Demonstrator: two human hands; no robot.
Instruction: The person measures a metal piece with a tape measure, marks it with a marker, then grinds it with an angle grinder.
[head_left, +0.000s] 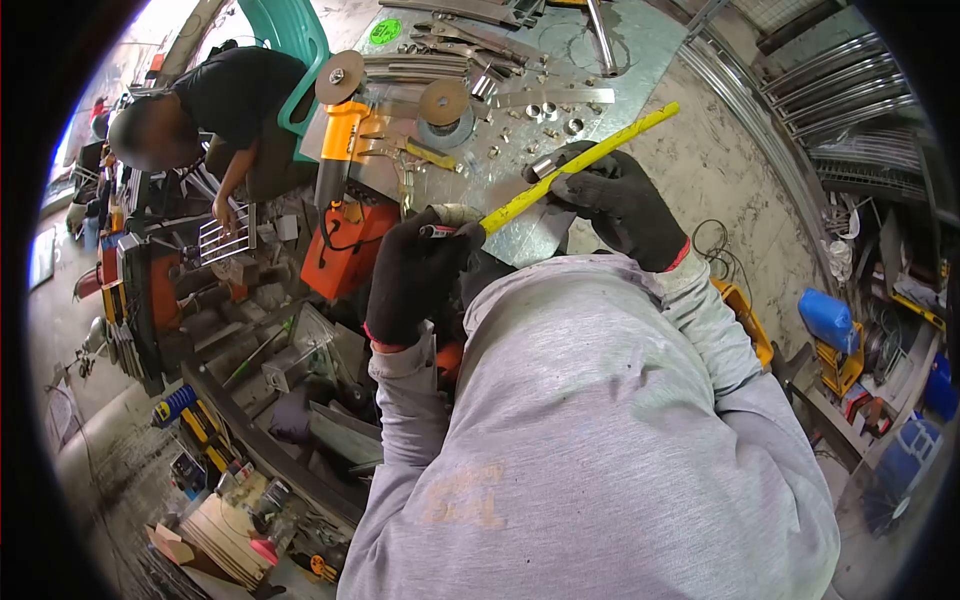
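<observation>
My left hand (415, 265), in a black glove with a red cuff edge, is closed round the lower end of a yellow strip (610, 146); a small white and red object (436, 231) shows between its fingers. The strip slants up to the right with dark marks along it. My right hand (625, 205), also in a black glove, pinches the strip near its middle. Beside those fingers a short shiny metal tube (543, 168) lies against the strip. Whether the right fingers also grip the tube is hard to see. Both hands are over the near edge of the metal worktable (640, 60).
An orange angle grinder (343, 130), abrasive discs (443, 103), pliers, flat bars and several small metal rings lie on the table. A red-orange box (345, 250) stands below. At the left, a seated person (240, 95) reaches toward a metal rack (228, 235). Metal tubes (850, 95) are stacked right.
</observation>
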